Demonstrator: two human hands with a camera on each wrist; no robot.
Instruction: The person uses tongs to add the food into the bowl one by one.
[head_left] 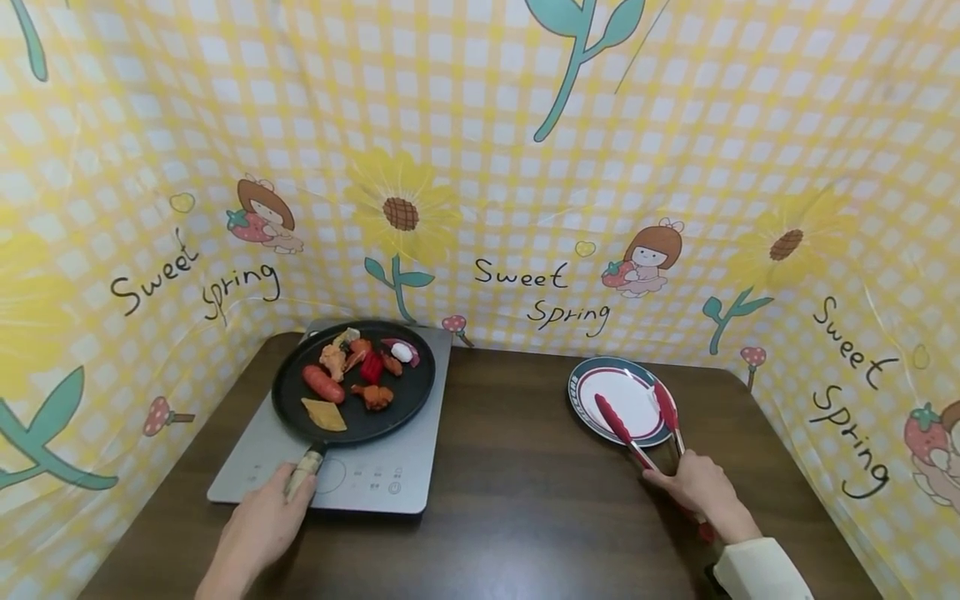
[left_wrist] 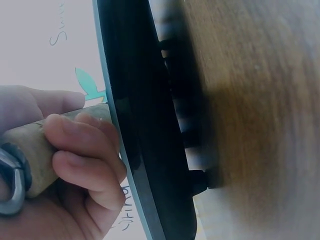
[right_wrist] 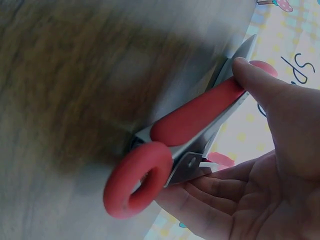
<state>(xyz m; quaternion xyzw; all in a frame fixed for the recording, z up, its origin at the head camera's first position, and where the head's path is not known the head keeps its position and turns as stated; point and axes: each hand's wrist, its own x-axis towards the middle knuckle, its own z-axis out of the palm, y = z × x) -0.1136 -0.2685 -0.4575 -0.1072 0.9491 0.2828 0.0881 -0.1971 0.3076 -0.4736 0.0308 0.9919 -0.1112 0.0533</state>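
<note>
My left hand grips the pale handle of a round black frying pan; in the left wrist view the fingers curl round that handle. In the pan lie a sausage, a drumstick, a yellow flat piece, a red block and other food pieces. My right hand holds red-and-metal tongs, whose spread tips reach over a white plate with a dark patterned rim. The right wrist view shows the tongs' red grip against the thumb and the red end ring.
The pan sits on a silver induction cooker with touch controls on its front. Both cooker and plate stand on a dark wooden table. A yellow checked cloth with printed flowers and figures hangs round the back and sides.
</note>
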